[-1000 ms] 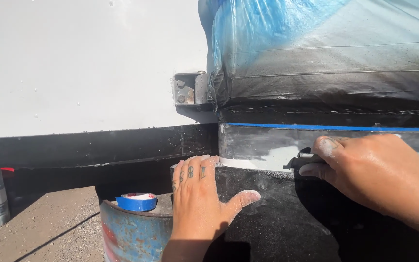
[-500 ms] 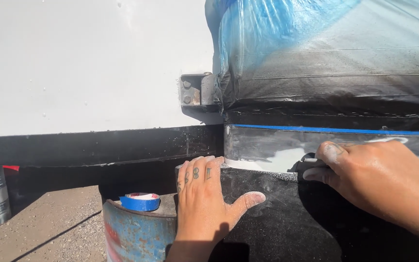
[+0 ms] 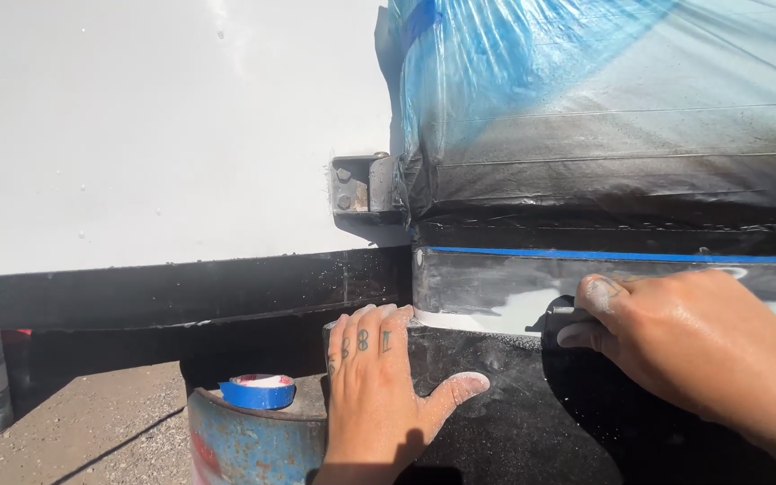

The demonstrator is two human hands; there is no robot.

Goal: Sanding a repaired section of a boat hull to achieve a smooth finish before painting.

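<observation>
Where the black lower panel (image 3: pixel 514 422) meets the grey filler-smeared band (image 3: pixel 487 292), left hand (image 3: pixel 379 395): open flat, fingers together and pointing up, thumb splayed right, palm pressed on the panel. Right hand (image 3: pixel 684 346): fingers curled, pinching a small dark spreader (image 3: pixel 557 314) against the band; the tool's long axis cannot be told. Blue masking tape line (image 3: pixel 604 255): horizontal, above the band. Blue tape roll (image 3: pixel 258 392): lying on a rusty drum (image 3: pixel 253 445). Since half a second ago, both hands sit in much the same place.

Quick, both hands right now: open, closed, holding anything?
Left hand: open, flat on the black panel.
Right hand: closed on a small dark sanding block.
</observation>
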